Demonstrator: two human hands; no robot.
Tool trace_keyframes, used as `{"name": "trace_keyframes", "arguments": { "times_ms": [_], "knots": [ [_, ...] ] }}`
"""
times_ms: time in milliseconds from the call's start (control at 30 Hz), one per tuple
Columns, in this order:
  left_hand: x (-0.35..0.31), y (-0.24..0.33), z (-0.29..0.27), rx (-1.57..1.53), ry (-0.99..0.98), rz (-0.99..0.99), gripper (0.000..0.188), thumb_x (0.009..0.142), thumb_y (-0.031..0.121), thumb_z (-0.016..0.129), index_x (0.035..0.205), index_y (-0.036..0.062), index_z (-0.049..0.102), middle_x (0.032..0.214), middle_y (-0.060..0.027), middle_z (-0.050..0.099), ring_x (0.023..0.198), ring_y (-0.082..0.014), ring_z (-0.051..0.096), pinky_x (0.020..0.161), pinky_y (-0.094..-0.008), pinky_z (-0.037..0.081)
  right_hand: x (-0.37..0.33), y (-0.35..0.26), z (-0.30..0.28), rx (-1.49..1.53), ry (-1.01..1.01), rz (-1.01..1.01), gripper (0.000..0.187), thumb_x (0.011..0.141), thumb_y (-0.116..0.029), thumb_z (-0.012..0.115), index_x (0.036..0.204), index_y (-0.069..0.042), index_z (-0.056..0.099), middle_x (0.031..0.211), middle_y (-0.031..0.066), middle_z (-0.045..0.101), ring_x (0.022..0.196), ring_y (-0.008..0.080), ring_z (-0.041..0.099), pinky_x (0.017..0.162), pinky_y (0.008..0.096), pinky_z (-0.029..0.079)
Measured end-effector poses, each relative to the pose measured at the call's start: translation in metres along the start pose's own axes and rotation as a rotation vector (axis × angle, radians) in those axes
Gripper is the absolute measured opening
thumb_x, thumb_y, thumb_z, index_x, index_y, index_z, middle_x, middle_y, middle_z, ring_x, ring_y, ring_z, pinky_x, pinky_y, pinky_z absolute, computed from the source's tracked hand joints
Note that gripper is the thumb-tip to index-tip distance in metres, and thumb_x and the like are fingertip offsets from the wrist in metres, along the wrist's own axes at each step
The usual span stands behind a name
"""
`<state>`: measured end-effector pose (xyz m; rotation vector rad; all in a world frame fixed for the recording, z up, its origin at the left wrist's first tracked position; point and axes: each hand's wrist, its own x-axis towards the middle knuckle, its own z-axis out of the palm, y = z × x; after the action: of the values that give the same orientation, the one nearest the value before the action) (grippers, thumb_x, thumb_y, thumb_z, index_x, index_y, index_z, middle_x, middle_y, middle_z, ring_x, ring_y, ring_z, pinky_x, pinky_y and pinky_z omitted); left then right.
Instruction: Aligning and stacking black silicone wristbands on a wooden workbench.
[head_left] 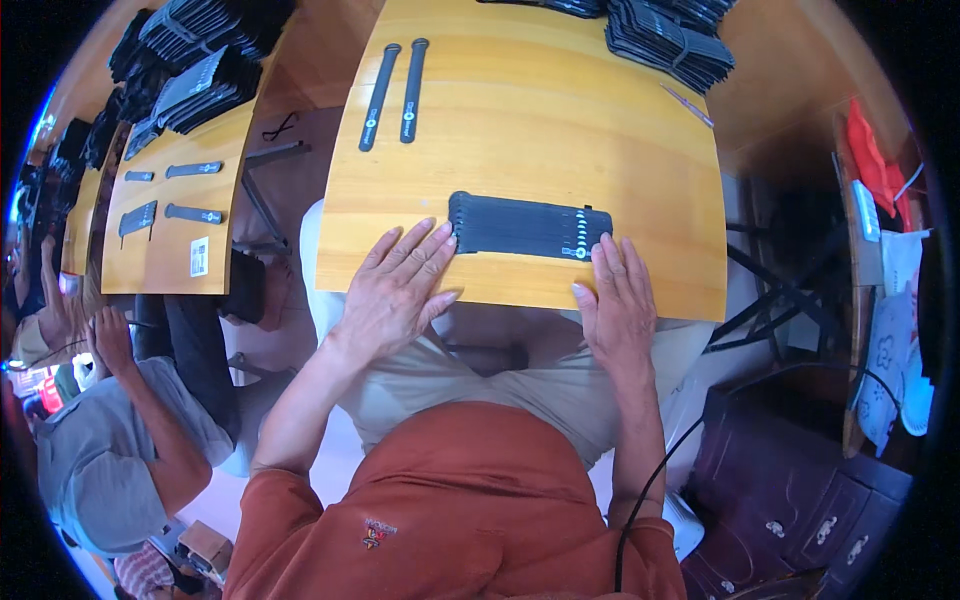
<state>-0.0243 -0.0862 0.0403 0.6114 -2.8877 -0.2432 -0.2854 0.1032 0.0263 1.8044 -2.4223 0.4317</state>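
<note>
A row of black flat straps [520,226], overlapping side by side like a spread stack, lies near the front edge of the wooden table [500,120]. White printed marks run down its right part. My left hand [395,290] rests flat with fingers stretched, its fingertips at the left end of the straps. At the lower right end lie the fingertips of my right hand [620,310], fingers also straight and thumb apart. Neither hand grips anything. Two single black straps with rounded ends, a left one [380,98] and a right one [414,92], lie apart at the back left.
Bundled black straps [670,45] are piled at the far right, with a thin pen-like tool [688,106] nearby. To the left, another table [170,255] carries similar piles and loose straps, with a person [130,440] seated beside it. A dark cabinet [800,500] stands at lower right.
</note>
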Motion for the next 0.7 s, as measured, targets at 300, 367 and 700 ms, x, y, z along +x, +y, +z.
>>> {"name": "trace_keyframes", "arguments": {
  "times_ms": [300, 367, 700],
  "knots": [
    [-0.004, -0.002, 0.003, -0.073, 0.061, -0.047, 0.059, 0.101, 0.042, 0.058, 0.145, 0.0041, 0.054, 0.157, -0.0112, 0.048, 0.149, -0.0279, 0.04, 0.123, -0.0449, 0.027, 0.063, -0.05, -0.005, 0.137, 0.203, -0.077, 0.032, 0.092, -0.02, 0.071, 0.117, 0.001, 0.07, 0.132, 0.0154, 0.065, 0.13, 0.0376, 0.054, 0.11, 0.0484, 0.045],
    [-0.003, -0.002, 0.006, -0.097, 0.11, -0.031, 0.059, 0.1, 0.043, 0.058, 0.145, 0.0045, 0.055, 0.156, -0.011, 0.049, 0.148, -0.0271, 0.041, 0.122, -0.0453, 0.027, 0.089, -0.067, 0.002, 0.226, 0.26, -0.204, 0.032, 0.09, -0.017, 0.073, 0.116, 0.001, 0.07, 0.13, 0.0157, 0.066, 0.126, 0.0381, 0.057, 0.106, 0.0461, 0.048],
    [-0.003, -0.003, 0.005, -0.083, 0.095, -0.02, 0.056, 0.099, 0.042, 0.058, 0.14, 0.0043, 0.058, 0.152, -0.0101, 0.052, 0.144, -0.0278, 0.044, 0.12, -0.0469, 0.029, 0.196, -0.126, 0.065, 0.361, 0.086, -0.358, 0.037, 0.094, -0.019, 0.067, 0.126, 0.0, 0.067, 0.14, 0.0152, 0.062, 0.135, 0.0365, 0.052, 0.11, 0.045, 0.046]
  ]
}}
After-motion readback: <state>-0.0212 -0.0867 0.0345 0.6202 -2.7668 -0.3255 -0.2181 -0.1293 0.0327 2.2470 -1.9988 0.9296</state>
